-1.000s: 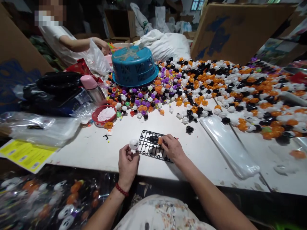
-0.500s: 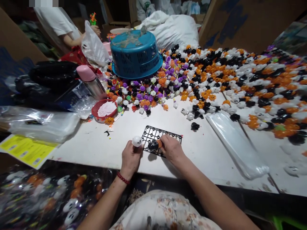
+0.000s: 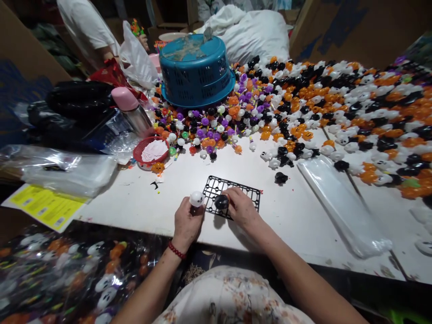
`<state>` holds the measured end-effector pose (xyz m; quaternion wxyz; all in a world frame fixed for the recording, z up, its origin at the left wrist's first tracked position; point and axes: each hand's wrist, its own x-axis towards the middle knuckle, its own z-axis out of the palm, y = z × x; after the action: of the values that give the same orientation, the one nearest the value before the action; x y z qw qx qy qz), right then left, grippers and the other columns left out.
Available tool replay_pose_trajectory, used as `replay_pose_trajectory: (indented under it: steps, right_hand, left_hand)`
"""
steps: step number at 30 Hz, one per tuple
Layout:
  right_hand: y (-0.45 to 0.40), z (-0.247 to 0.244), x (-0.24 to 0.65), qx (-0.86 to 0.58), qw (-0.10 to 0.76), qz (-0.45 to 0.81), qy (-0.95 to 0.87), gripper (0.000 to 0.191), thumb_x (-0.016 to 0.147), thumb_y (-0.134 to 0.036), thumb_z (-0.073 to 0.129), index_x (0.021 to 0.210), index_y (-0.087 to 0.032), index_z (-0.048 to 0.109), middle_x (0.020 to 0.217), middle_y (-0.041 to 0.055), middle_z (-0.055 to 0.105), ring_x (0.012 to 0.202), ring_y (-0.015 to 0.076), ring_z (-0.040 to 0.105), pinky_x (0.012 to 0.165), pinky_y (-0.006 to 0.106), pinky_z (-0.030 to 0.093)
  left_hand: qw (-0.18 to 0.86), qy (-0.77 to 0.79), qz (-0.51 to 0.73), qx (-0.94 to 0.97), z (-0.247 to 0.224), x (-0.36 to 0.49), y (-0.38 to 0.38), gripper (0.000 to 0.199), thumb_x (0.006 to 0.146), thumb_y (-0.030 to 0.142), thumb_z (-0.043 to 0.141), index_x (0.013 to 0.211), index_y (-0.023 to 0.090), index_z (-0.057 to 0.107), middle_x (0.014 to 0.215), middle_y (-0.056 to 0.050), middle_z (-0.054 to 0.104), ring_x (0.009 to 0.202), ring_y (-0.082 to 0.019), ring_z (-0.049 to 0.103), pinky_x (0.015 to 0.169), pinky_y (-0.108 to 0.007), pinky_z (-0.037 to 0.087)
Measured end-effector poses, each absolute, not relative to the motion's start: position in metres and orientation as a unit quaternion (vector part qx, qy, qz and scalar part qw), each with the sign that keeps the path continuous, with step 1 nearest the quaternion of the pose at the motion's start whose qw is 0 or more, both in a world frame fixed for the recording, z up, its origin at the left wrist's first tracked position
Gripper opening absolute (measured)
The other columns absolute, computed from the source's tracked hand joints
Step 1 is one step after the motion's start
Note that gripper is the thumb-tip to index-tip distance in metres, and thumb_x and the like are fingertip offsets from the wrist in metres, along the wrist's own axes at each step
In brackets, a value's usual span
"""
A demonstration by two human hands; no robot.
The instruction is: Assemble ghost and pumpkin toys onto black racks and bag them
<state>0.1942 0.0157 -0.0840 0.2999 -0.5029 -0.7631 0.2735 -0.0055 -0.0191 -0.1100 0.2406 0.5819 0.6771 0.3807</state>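
Note:
A small white toy head (image 3: 196, 198) with a dark-eyed face stands up out of my left hand (image 3: 186, 226), whose fingers are closed around its lower part. My right hand (image 3: 243, 210) pinches a shiny black toy (image 3: 221, 202) with a bit of orange showing by the fingertips. Beneath and behind the hands a black plastic grid (image 3: 236, 184) lies on the white table (image 3: 151, 211). The right hand and the black toy cover part of this grid. A single black piece (image 3: 281, 178) lies on the table beyond the grid to the right.
Heaped orange, black and white toys (image 3: 340, 99) cover the back right. An upturned blue basket (image 3: 194, 74) sits among small toys. To the left are a red basket (image 3: 137, 155) of white slips, a pink-capped bottle (image 3: 125, 100) and yellow sheets (image 3: 43, 207). Clear bags (image 3: 344, 207) lie right; another person (image 3: 89, 29) stands back left.
The black toy has turned in my right hand: its rounded end now faces me and less orange shows. The left hand keeps the white toy. The whole view has shifted slightly.

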Motion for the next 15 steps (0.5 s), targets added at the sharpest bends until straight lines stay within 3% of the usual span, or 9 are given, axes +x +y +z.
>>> replay_pose_trajectory:
  steps: [4, 8, 15]
  right_hand:
    - [0.027, -0.078, 0.183, -0.545, 0.328, 0.396, -0.663, 0.015, 0.083, -0.019, 0.058, 0.092, -0.018, 0.07, 0.09, 0.0037, 0.071, 0.086, 0.0198, 0.065, 0.078, 0.03, 0.05]
    - [0.043, -0.082, 0.161, -0.529, 0.335, 0.484, -0.612, 0.018, 0.079, -0.029, 0.066, 0.092, -0.018, 0.07, 0.089, 0.0021, 0.073, 0.086, 0.0199, 0.066, 0.079, 0.03, 0.049]
    - [0.053, -0.087, 0.144, -0.521, 0.264, 0.415, -0.697, 0.009, 0.081, -0.022, 0.062, 0.086, -0.019, 0.068, 0.081, 0.0011, 0.071, 0.078, 0.018, 0.064, 0.069, 0.025, 0.044]
  left_hand:
    - [0.238, 0.671, 0.386, 0.587, -0.111, -0.007, -0.02, 0.015, 0.084, 0.034, 0.061, 0.081, 0.019, 0.06, 0.076, 0.0, 0.059, 0.069, -0.014, 0.056, 0.064, -0.024, 0.043]
    - [0.246, 0.667, 0.39, 0.585, -0.11, -0.007, -0.021, 0.017, 0.086, 0.036, 0.06, 0.083, 0.019, 0.062, 0.077, 0.0, 0.06, 0.07, -0.014, 0.057, 0.065, -0.024, 0.043]
    - [0.254, 0.652, 0.402, 0.59, -0.104, -0.007, -0.022, 0.02, 0.087, 0.038, 0.06, 0.082, 0.02, 0.064, 0.076, 0.0, 0.061, 0.069, -0.014, 0.057, 0.063, -0.024, 0.043]
